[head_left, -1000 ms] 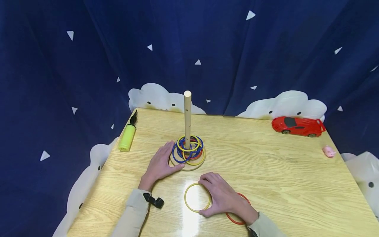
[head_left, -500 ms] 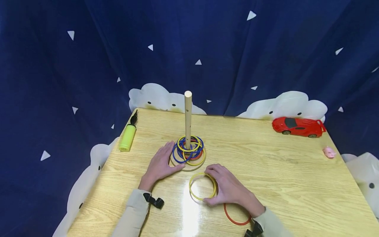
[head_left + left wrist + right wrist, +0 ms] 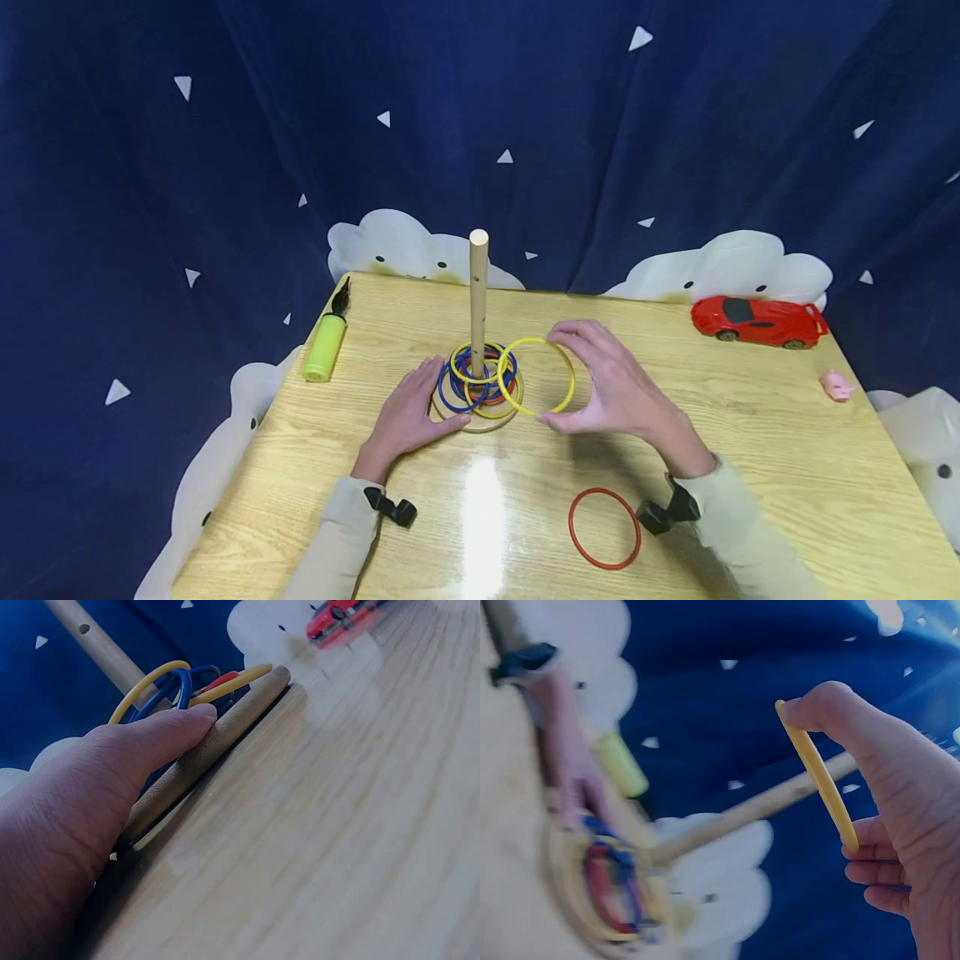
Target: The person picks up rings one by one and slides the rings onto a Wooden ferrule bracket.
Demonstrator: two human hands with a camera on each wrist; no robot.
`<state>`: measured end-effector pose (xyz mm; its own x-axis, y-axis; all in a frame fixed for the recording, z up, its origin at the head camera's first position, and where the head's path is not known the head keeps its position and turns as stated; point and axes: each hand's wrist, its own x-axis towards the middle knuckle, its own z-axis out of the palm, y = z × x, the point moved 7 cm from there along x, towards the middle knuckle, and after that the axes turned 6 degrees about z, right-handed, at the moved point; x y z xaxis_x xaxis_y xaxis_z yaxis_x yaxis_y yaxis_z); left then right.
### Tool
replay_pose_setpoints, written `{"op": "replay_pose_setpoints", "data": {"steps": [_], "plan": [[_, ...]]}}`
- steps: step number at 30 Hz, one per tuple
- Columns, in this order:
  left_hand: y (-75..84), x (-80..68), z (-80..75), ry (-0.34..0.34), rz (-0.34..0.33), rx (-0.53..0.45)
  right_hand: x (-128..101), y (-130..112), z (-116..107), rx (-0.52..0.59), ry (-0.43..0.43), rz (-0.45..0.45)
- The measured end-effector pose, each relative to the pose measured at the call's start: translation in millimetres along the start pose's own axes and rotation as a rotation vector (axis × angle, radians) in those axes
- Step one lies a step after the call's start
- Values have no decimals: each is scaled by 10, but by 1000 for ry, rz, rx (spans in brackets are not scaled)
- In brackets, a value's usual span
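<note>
A wooden peg (image 3: 478, 300) stands upright on a round wooden base (image 3: 487, 427). Blue, yellow and red rings (image 3: 450, 406) lie in a loose pile around its foot. My left hand (image 3: 407, 414) rests against the left side of the base with straight fingers, its thumb (image 3: 169, 735) over the near rim. Raised off the table just right of the peg, my right hand (image 3: 626, 387) pinches a yellow ring (image 3: 573, 382) between thumb and fingertips. In the head view that ring overlaps the pile; the right wrist view shows it tilted and apart from the peg.
A red ring (image 3: 640, 542) lies flat on the table near the front. A yellow-green hand pump (image 3: 325, 346) lies by the left edge. At the back right are a red toy car (image 3: 759, 322) and a small pink toy (image 3: 836, 386). A dark blue curtain hangs behind.
My right hand has lifted the yellow ring off the table and carried it forward and right, beside the peg. The red ring is now fully uncovered. My left hand has stayed put.
</note>
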<state>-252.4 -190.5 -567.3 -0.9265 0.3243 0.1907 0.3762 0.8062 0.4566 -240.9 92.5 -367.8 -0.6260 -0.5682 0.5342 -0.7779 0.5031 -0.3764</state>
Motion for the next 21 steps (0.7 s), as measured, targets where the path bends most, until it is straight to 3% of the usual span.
{"op": "replay_pose_setpoints", "data": {"steps": [6, 11, 16, 21], "plan": [[11, 5, -11, 6, 1, -9, 438, -62, -503, 29, 108, -57], [23, 14, -19, 14, 6, -20, 785, -148, -778, 39, 168, -102], [24, 13, -26, 18, 11, -11, 1070, -234, -843, 23, 177, -130], [24, 2, -18, 24, 20, -5, 1260, -234, -778, 26, 160, -103]]}}
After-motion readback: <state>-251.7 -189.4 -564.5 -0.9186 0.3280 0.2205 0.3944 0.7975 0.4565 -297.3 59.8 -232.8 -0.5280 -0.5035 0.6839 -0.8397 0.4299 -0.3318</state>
